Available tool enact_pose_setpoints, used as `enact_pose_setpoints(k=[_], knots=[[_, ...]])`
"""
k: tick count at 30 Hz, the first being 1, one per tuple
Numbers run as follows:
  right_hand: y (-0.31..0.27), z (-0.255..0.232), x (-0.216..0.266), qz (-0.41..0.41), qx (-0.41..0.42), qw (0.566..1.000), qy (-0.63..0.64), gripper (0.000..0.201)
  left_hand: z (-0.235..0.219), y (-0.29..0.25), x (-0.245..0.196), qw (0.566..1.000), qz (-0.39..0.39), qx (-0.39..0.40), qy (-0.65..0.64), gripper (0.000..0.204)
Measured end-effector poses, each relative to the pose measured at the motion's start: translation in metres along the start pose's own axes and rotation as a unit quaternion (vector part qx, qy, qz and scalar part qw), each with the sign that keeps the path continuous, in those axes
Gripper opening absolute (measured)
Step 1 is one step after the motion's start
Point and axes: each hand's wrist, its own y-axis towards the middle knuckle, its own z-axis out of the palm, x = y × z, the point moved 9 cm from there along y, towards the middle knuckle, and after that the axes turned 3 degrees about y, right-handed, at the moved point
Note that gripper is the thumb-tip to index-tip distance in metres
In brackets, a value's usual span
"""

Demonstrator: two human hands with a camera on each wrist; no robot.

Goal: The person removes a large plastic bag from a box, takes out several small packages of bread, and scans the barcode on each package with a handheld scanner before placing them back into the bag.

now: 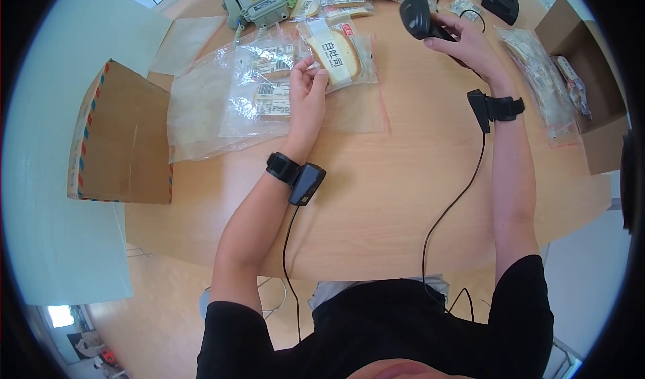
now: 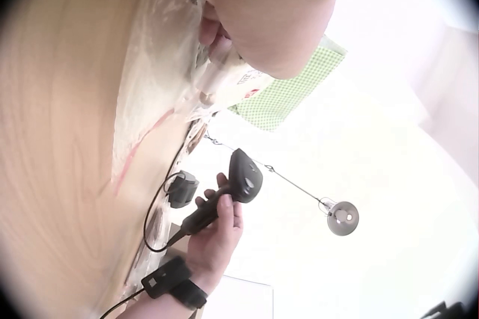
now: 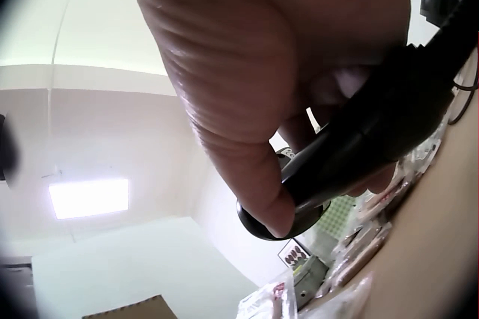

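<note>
My left hand (image 1: 309, 100) holds a clear-wrapped packet of sliced bread (image 1: 344, 53) by its near edge, tilted up over flat plastic bags (image 1: 201, 114). A white label with black lettering crosses the packet. Beneath and left of that hand, more packets with barcode labels (image 1: 272, 104) lie in clear plastic. My right hand (image 1: 476, 51) grips a black barcode scanner (image 1: 416, 16) by its handle, raised at the right of the bread. In the right wrist view the thumb lies along the scanner (image 3: 352, 139). The left fingers are partly hidden in the left wrist view.
A cardboard box (image 1: 124, 137) stands open at the left edge; another box (image 1: 598, 63) is at the right, beside bagged packets (image 1: 537, 77). At the back are a grey telephone-like device (image 1: 262, 6), several bread packets (image 1: 346, 2) and a black stand (image 1: 500, 2). Cables trail from both wrists.
</note>
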Motion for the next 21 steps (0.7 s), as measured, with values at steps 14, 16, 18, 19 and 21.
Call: enact_pose_setpoints(k=[14, 16, 18, 19, 21], knots=[[-0.02, 0.06, 0.072, 0.0, 0.145, 0.987, 0.066, 0.067, 0.006, 0.0, -0.002, 0.999, 0.021, 0.03, 0.016, 0.042], [-0.02, 0.066, 0.066, -0.02, 0.138, 0.988, 0.07, 0.064, 0.009, -0.001, -0.001, 0.999, 0.013, 0.035, 0.009, 0.041], [-0.016, 0.065, 0.062, -0.027, 0.125, 0.99, 0.064, 0.066, 0.009, -0.002, -0.002, 0.999, 0.015, 0.034, 0.011, 0.04], [-0.013, 0.063, 0.059, -0.025, 0.116, 0.991, 0.055, 0.069, 0.009, -0.002, -0.002, 0.999, 0.016, 0.034, 0.012, 0.04], [-0.009, 0.055, 0.052, -0.011, 0.084, 0.996, 0.036, 0.073, 0.009, -0.002, -0.002, 0.999, 0.012, 0.031, 0.008, 0.039]])
